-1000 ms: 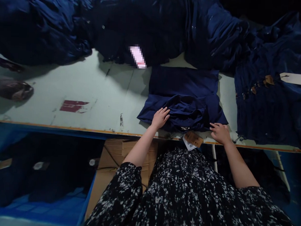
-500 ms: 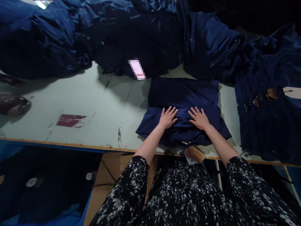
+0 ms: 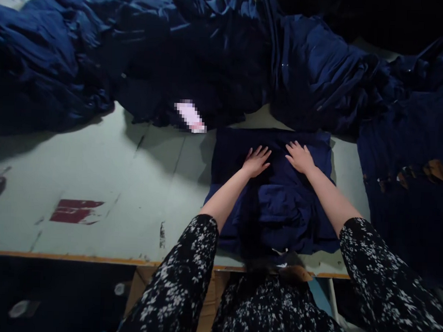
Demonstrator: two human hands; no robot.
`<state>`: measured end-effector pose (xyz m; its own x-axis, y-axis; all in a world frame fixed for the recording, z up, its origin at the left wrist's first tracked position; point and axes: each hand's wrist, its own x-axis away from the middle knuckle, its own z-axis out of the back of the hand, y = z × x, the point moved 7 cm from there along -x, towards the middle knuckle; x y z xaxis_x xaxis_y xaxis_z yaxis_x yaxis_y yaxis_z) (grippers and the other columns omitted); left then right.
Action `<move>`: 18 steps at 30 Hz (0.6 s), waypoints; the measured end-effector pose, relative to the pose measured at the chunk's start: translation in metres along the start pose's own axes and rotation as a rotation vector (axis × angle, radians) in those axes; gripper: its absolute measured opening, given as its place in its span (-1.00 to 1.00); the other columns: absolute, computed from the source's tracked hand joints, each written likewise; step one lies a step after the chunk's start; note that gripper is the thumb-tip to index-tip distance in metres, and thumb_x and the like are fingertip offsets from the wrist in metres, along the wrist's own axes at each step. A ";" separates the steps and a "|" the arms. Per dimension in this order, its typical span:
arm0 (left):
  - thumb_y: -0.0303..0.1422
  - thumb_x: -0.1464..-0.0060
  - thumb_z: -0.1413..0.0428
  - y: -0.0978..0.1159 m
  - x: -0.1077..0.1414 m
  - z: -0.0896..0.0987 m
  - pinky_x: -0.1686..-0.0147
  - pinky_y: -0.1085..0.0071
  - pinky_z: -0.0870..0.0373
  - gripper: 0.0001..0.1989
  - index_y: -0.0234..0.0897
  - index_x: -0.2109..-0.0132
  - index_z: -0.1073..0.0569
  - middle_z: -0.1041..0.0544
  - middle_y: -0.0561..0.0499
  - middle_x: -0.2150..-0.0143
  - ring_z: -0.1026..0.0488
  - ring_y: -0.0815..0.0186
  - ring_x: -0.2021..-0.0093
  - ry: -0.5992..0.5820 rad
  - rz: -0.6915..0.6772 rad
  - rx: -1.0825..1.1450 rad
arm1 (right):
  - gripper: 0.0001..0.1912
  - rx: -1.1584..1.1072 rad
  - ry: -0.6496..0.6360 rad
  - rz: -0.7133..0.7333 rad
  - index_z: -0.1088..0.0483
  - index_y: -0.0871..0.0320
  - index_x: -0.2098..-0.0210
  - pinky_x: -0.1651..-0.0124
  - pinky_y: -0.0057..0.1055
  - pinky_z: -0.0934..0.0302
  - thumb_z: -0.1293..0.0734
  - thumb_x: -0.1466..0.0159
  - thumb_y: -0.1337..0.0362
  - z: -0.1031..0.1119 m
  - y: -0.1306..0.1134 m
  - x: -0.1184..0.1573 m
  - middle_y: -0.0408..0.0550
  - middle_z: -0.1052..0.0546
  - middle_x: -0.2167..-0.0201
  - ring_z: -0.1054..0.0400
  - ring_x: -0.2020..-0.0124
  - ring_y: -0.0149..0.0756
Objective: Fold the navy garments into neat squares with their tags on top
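A folded navy garment (image 3: 278,206) lies on the pale table in front of me, its near part bunched and creased. My left hand (image 3: 257,162) rests flat on its upper part, fingers spread. Level with it, my right hand (image 3: 300,157) lies on the garment's upper right, fingers also apart. Neither hand grips the cloth. A brown tag (image 3: 295,273) hangs at the garment's near side, over the table edge. A dark shadow or strand crosses the cloth between my forearms.
Heaped navy garments (image 3: 189,53) line the back of the table (image 3: 141,182). A pixelated pinkish-white patch (image 3: 190,116) shows on the pile. At the right lies a navy stack (image 3: 405,216) with brown tags (image 3: 437,169). Below the edge are a cardboard box (image 3: 205,306) and dark goods with pale labels.
Both hands have slid away from me, from the garment's middle fold to its far part. The view has shifted, so the table edge appears lower.
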<state>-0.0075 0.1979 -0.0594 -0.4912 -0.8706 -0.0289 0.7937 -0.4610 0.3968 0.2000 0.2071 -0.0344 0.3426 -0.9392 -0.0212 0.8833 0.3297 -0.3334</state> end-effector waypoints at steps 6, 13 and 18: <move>-0.21 -0.35 0.01 -0.053 -0.063 0.005 -0.42 -0.08 -0.08 -0.52 -0.01 -0.36 -0.42 -0.36 -0.01 -0.43 -0.24 0.00 -0.41 0.006 0.038 -0.043 | -0.50 0.084 0.018 -0.093 -0.41 0.07 -0.31 -0.22 0.13 -0.21 -0.12 -0.49 0.13 -0.004 0.050 -0.043 0.13 -0.44 -0.33 -0.28 -0.30 0.14; -0.37 -0.35 0.01 -0.096 -0.104 0.040 -0.39 -0.09 -0.10 -0.58 -0.27 -0.29 -0.43 -0.45 -0.23 -0.24 -0.24 -0.04 -0.34 0.095 0.172 -0.147 | -0.48 0.165 -0.023 -0.029 -0.39 0.17 -0.32 -0.21 0.10 -0.19 -0.25 -0.42 0.17 0.006 0.058 -0.093 0.25 -0.49 -0.20 -0.30 -0.22 0.19; -0.19 -0.28 -0.19 -0.111 -0.104 0.048 -0.37 -0.02 -0.13 -0.50 -0.41 -0.23 -0.40 -0.35 -0.30 -0.27 -0.23 -0.12 -0.36 -0.150 0.175 -0.220 | -0.37 0.260 -0.063 -0.056 -0.45 0.20 -0.21 -0.22 0.19 -0.14 -0.33 -0.37 -0.13 0.006 0.077 -0.101 0.25 -0.51 -0.11 -0.29 -0.19 0.21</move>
<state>-0.0610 0.3479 -0.0566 -0.3746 -0.9125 0.1646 0.9215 -0.3466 0.1755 0.2356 0.3276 -0.0519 0.3033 -0.9515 0.0521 0.9510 0.2988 -0.0792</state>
